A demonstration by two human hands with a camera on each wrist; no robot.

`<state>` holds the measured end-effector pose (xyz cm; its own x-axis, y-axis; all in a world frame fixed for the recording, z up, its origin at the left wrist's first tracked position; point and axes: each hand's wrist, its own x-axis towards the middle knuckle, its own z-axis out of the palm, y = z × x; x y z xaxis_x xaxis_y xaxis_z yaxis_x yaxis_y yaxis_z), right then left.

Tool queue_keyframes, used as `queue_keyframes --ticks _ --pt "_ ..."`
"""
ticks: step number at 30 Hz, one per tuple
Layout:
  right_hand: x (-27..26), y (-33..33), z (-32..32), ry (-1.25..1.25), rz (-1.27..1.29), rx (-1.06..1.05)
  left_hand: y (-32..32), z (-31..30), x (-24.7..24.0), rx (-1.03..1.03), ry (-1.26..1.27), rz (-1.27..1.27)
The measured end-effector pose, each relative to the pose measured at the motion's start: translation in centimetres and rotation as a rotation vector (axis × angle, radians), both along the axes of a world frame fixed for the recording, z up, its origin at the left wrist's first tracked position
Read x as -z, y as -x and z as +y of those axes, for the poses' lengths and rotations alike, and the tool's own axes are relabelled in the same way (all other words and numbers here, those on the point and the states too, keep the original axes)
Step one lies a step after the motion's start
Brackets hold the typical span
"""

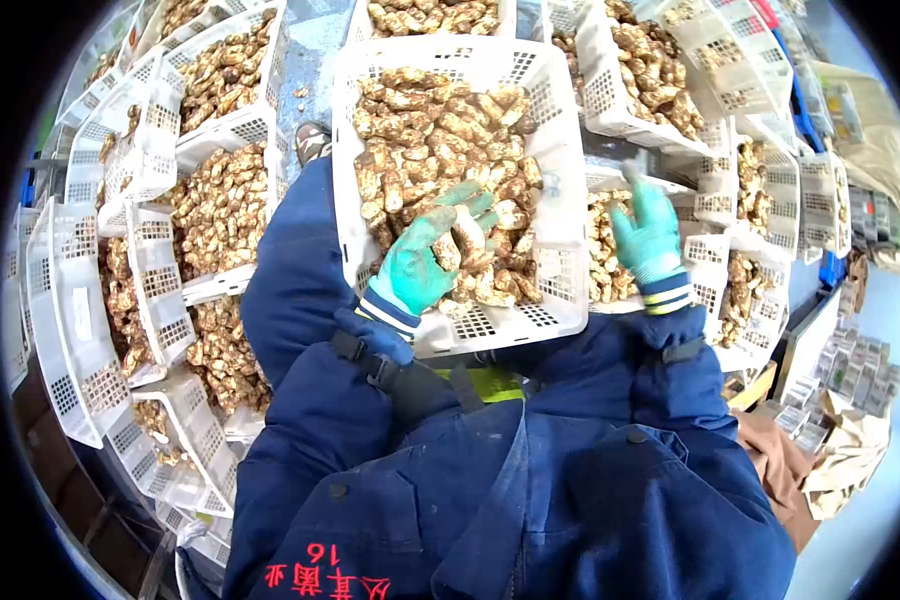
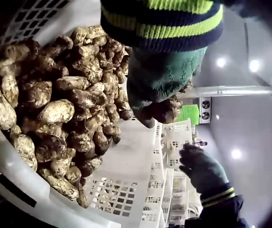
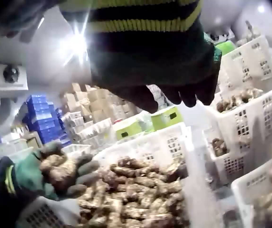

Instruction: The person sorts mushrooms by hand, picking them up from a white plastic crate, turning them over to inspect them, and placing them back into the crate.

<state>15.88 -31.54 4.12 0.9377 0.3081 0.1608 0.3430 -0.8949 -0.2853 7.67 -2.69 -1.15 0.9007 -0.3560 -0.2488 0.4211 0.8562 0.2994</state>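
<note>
My gloved left hand (image 1: pixel 412 268) is turned palm up over a white perforated crate (image 1: pixel 568 200) heaped with brown-and-white mushrooms (image 1: pixel 410 125). Its fingers curl around a thick mushroom (image 1: pixel 468 238), with another pale one beside the thumb. In the right wrist view the held mushrooms (image 3: pixel 60 172) fill the palm. To the right, past the crate's rim, my gloved right hand (image 1: pixel 650 228) hovers over a neighbouring crate of small mushrooms (image 1: pixel 605 245). Its fingers (image 3: pixel 174 92) hang loosely, and nothing shows in them in the right wrist view.
Crates of mushrooms surround me, several on the left (image 1: pixel 218 215) and several on the right (image 1: pixel 650 75). Another full crate (image 1: pixel 432 18) stands just beyond mine. Farther off are blue crates (image 3: pixel 41 116) and stacked cardboard boxes (image 3: pixel 98 102). A shoe (image 1: pixel 312 142) shows left of my crate.
</note>
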Motion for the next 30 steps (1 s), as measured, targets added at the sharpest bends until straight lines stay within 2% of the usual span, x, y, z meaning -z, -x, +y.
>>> queue_keyframes --ticks 1,2,4,5,6,7,8,9,10,11,12,13,15,16,17,18,19,20,21,22,23,24,25,26,27,28,29,30 --pt "-0.4 1.7 3.0 -0.333 0.16 -0.017 0.1 -0.2 0.3 0.005 -0.042 -0.03" --pt "-1.9 3.3 6.4 -0.51 0.489 -0.056 0.1 -0.4 1.5 -0.008 -0.076 -0.077" --pt "3.7 6.0 9.7 -0.57 0.509 -0.268 0.0 -0.2 1.6 0.0 -0.216 -0.126" --pt "0.6 5.8 11.6 -0.388 0.635 -0.119 0.3 0.0 1.3 -0.006 -0.232 -0.166" --pt "3.1 5.6 11.9 -0.512 0.672 -0.008 0.6 0.2 1.1 -0.013 -0.247 -0.205" --pt "6.5 5.3 11.2 -0.814 0.811 0.033 0.5 0.3 2.1 0.012 0.029 -0.034" --pt "9.8 5.1 10.5 -1.117 0.938 0.093 0.5 1.0 0.0 0.031 0.293 0.123" --pt "9.1 4.5 10.5 -1.285 1.058 -0.004 0.7 1.2 -0.4 0.032 0.083 0.008" --pt "8.2 4.7 10.2 -1.291 1.108 0.102 0.7 1.1 -0.6 0.037 -0.123 -0.109" --pt "5.7 4.6 10.6 -1.292 1.155 0.208 0.5 1.1 0.8 0.038 -0.035 -0.078" --pt "5.4 4.0 9.9 -1.307 1.287 0.206 0.2 1.0 1.3 0.04 0.052 -0.045" --pt "5.0 4.1 9.6 -1.419 1.278 0.261 0.3 0.7 1.5 -0.033 -0.217 0.033" --pt "5.2 3.4 7.8 -1.269 1.19 0.242 -0.1 2.0 5.0 -0.098 -0.066 0.168" --pt "5.1 3.3 6.2 -1.272 1.003 0.11 0.0 1.5 3.3 -0.175 -0.303 0.307" --pt "4.9 2.9 4.2 -1.179 0.95 0.214 -0.1 1.1 2.5 -0.167 -0.449 0.299" --pt "3.2 2.1 2.1 -0.94 0.929 0.286 -0.1 0.3 3.0 -0.19 -0.434 0.232" --pt "2.9 1.6 -0.9 -0.805 0.849 0.283 0.0 -0.5 3.6 -0.21 -0.419 0.168" --pt "2.8 1.4 -3.7 -0.851 0.736 0.214 -0.1 -1.6 3.1 -0.162 -0.402 0.06" --pt "2.7 1.0 -6.8 -0.688 0.712 0.258 0.1 -3.1 2.1 -0.014 -0.54 -0.057" --pt "2.9 0.7 -9.6 -0.206 0.381 0.079 0.3 -4.6 1.1 0.121 -0.678 -0.194" --pt "1.5 0.4 -10.4 -0.072 0.331 0.139 0.7 -6.2 -1.9 0.111 -0.275 -0.093" --pt "-0.1 0.2 -11.1 0.063 0.288 0.199 1.4 -6.9 -0.1 0.118 -0.464 -0.31" --pt "-0.4 -0.1 -11.8 0.189 0.099 0.177 1.7 -6.9 0.7 0.15 -0.522 -0.374" --pt "-0.8 -0.6 -10.6 0.176 -0.001 0.21 1.8 -6.2 1.4 0.19 -0.535 -0.392" --pt "-1.7 -0.8 -8.1 0.068 -0.129 0.127 2.0 -5.5 2.4 0.219 -0.522 -0.374" --pt "-1.7 -0.9 -5.3 -0.018 -0.062 0.063 2.2 -4.5 3.0 0.241 -0.503 -0.352" --pt "-1.3 -1.0 -2.4 -0.104 0.009 -0.005 2.2 -3.5 1.5 0.293 -0.319 -0.077" --pt "-0.2 -1.4 0.6 -0.146 0.202 -0.036 2.1 -3.3 -1.3 0.283 -0.508 0.029"
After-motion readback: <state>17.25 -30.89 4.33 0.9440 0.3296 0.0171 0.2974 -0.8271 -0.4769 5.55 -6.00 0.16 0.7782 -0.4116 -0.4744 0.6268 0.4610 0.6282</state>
